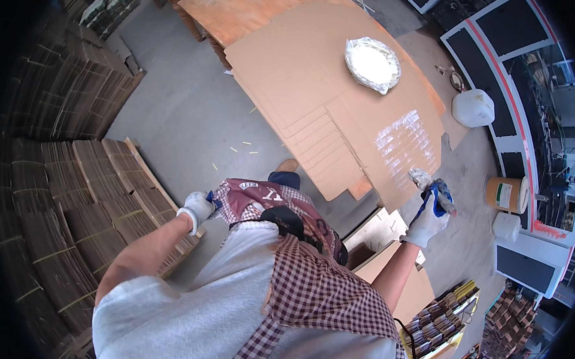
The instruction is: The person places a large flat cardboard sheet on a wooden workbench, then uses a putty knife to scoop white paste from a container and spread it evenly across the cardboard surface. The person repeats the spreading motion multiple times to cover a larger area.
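My left hand [198, 208], in a white glove with blue on it, is closed on the edge of the checked and maroon apron [260, 196] at my waist. My right hand [428, 219], gloved the same way, grips a brush [423, 179] with a whitish, crusted head; the fingers hide much of it. Just beyond it, white streaks [406, 143] in rows mark the near right part of a large brown cardboard sheet [293, 69]. Farther back on the cardboard stands a plastic-wrapped bowl [373, 64] filled with something white.
The cardboard lies over a wooden table [225, 7]. Tied stacks of flat cardboard [59, 193] line the left. At right stand a white jug [473, 108], a brown drum [506, 193] and a machine with white-framed dark panels [523, 266]. Bundled cardboard pieces [446, 321] lie at lower right.
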Tool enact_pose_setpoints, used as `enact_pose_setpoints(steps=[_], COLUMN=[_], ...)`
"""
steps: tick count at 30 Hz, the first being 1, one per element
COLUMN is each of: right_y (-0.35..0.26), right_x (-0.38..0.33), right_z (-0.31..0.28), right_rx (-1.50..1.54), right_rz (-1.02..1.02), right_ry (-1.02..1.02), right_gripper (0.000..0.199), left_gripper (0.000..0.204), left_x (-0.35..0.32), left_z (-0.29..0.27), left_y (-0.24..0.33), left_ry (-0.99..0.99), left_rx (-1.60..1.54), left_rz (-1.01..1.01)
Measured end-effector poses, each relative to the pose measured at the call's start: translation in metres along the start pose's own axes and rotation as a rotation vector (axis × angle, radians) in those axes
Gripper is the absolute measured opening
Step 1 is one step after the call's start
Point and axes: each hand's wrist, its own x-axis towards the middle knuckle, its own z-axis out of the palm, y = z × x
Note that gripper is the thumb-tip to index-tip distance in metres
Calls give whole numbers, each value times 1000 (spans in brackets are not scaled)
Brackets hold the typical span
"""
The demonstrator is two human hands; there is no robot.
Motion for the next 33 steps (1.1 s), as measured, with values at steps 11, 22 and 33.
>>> enact_pose_setpoints(steps=[11,22,33], right_y=[-4,6,36], right_x=[-6,-4,15], right_z=[11,17,41], right_rx=[27,-54,-26], right_rz=[5,137,236], right_ry=[22,97,196], right_gripper=[28,31,26], left_gripper=[40,52,32], left_x=[64,18,176], left_z=[24,7,-12], left_y=[-136,-7,-82], left_ry=[119,169,-160], left_rx=[49,49,698], left_rz=[-148,14,592])
